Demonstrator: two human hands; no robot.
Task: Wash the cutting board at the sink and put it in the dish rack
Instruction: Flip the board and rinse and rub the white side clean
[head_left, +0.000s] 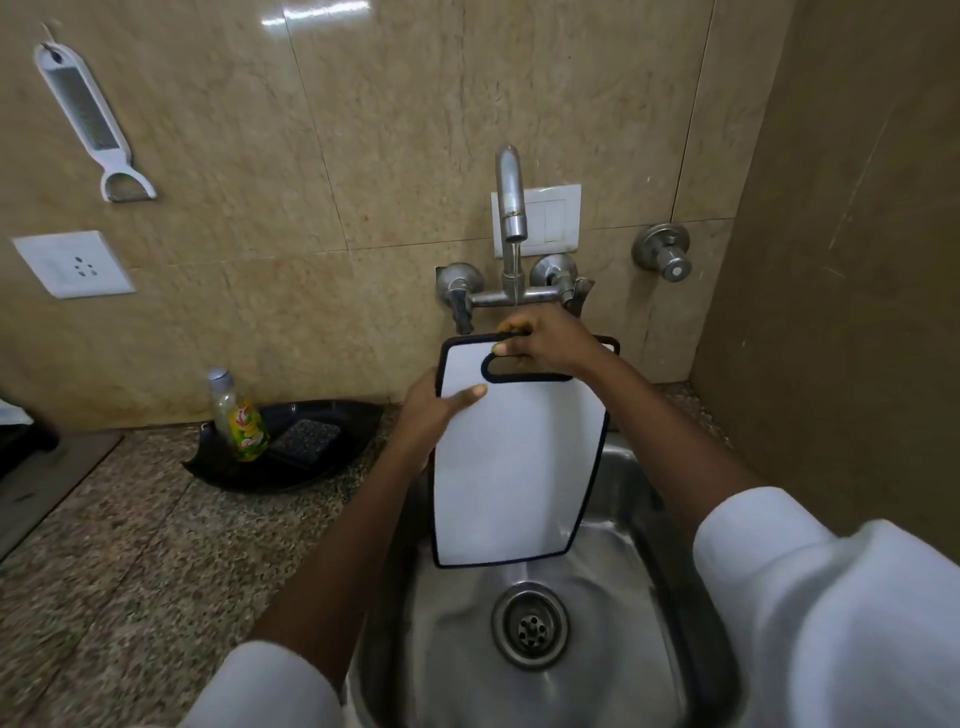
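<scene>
A white cutting board (511, 467) with a dark rim hangs upright over the steel sink (613, 613), handle end up. My right hand (545, 345) grips the board's handle slot at the top, fingers curled through it. My left hand (434, 413) holds the board's left edge, thumb lying across the white face. A thin stream of water runs from the tap (511, 202) down behind my right hand. The dish rack is not in view.
A black leaf-shaped tray (332, 462) on the granite counter left of the sink holds a dish-soap bottle (239, 421) and a scrub pad (306, 434). A grater-peeler (91, 119) hangs on the tiled wall. A brown wall stands close on the right.
</scene>
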